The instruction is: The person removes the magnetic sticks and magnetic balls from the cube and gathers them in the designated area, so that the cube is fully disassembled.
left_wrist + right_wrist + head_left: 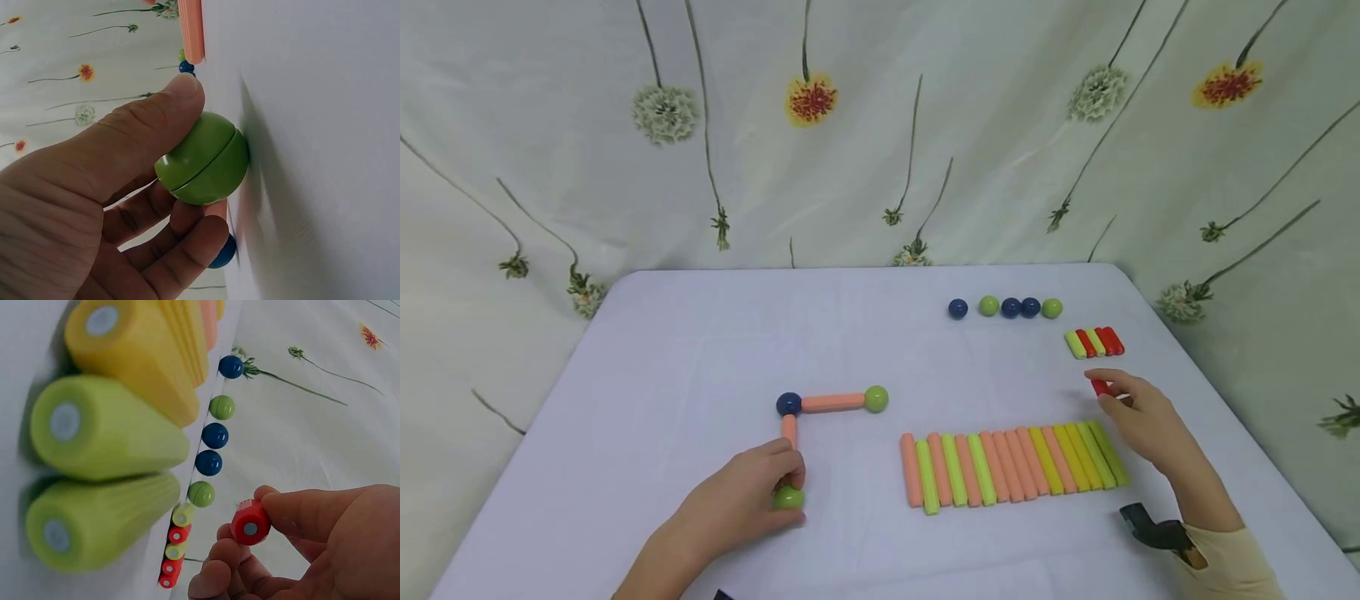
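An L-shaped piece lies on the table's left half. Its corner is a dark blue ball [788, 404], from which a salmon magnetic rod [832, 403] runs right to a green ball [876, 398]. A second salmon rod [789, 427] points toward the near edge, ending at another green ball [209, 159]. My left hand [737, 496] holds that near ball between thumb and fingers, low against the tabletop. Beyond the row of rods, my right hand [1150, 421] pinches a short red rod [251, 524] with a grey metal dot in its end, raised off the table.
Long rods in salmon, light green and yellow [1043, 460] lie side by side in front of my right hand. Short red and green rods [1095, 342] sit farther back. Loose blue and green balls [988, 306] line the far edge. A patterned cloth [850, 167] hangs behind.
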### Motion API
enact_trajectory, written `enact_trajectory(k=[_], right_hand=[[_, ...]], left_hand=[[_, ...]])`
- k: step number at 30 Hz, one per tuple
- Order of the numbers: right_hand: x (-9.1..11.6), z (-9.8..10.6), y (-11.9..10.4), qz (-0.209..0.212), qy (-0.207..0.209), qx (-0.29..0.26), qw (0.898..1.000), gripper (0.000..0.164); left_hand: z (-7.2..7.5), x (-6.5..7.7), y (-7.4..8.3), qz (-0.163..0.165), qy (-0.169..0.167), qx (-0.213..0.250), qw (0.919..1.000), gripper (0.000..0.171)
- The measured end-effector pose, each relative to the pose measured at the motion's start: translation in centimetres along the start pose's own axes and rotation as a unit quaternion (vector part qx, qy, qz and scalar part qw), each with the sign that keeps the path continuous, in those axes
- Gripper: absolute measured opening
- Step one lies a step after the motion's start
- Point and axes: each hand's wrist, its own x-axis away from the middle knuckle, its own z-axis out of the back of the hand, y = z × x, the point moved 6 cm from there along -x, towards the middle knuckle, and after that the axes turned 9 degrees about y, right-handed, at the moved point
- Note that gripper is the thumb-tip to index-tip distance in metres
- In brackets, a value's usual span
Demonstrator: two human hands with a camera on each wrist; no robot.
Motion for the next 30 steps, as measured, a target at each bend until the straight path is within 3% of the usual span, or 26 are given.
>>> enact_trajectory(k=[11,18,30], right_hand=[[0.8,1.3,4.2,-0.033,-0.034,0.013,0.999,0.042],[0.8,1.8,5.9,-0.035,-0.031,0.027,0.999,0.043],[-1.8,2.6,7.7,-0.021,-0.013,0.046,0.999,0.042]], left_hand=[[0.0,-0.2,0.1,0.007,-0.005,0.001,1.0,0.036],[-0.2,-0.3,-0.1,0.007,-0.001,0.002,1.0,0.037],[-0.2,-0.2,-0.1,0.001,-0.004,0.004,1.0,0.036]])
